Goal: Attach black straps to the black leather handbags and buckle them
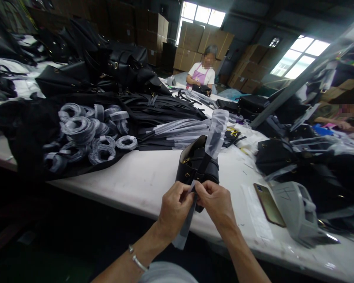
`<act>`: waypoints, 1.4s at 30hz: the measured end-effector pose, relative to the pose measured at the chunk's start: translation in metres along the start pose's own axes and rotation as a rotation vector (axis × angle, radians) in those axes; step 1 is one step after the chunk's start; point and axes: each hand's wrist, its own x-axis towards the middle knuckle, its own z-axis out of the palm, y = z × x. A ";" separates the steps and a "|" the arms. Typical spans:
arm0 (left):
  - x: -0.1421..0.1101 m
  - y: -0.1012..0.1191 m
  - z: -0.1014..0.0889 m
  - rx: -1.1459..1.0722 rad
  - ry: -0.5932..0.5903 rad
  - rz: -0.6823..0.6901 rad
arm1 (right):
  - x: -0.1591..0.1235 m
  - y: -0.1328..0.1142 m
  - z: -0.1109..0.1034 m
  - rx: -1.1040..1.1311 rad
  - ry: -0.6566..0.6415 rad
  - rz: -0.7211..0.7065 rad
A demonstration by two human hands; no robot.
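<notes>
A small black handbag [183, 168] with gold fittings stands at the table's front edge, its top open. Across its front runs a black strap [204, 163], partly covered by clear plastic film [217, 131] at the upper end and more film at the lower end. My left hand [176, 201] pinches the strap just below the bag's gold stud. Close beside it, my right hand [214, 199] is closed too, thumb and fingertips on the same strap by the bag. The fingertips hide the exact spot they grip.
Coiled film-wrapped straps [78, 129] lie on black cloth at left, with long straps [177, 131] behind the bag. A phone [269, 204] and a grey tape dispenser [295, 212] sit at right. More black bags [275, 155] are piled there. Another person [201, 74] works across the table.
</notes>
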 end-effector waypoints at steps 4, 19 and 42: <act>0.001 0.000 -0.002 0.145 -0.010 0.197 | 0.000 -0.001 0.002 0.047 -0.001 -0.010; -0.016 0.009 0.004 0.503 -0.102 0.453 | 0.004 0.005 -0.005 0.360 -0.189 0.131; -0.055 0.000 -0.053 -0.147 -0.399 0.050 | 0.003 0.008 0.000 0.497 -0.171 0.166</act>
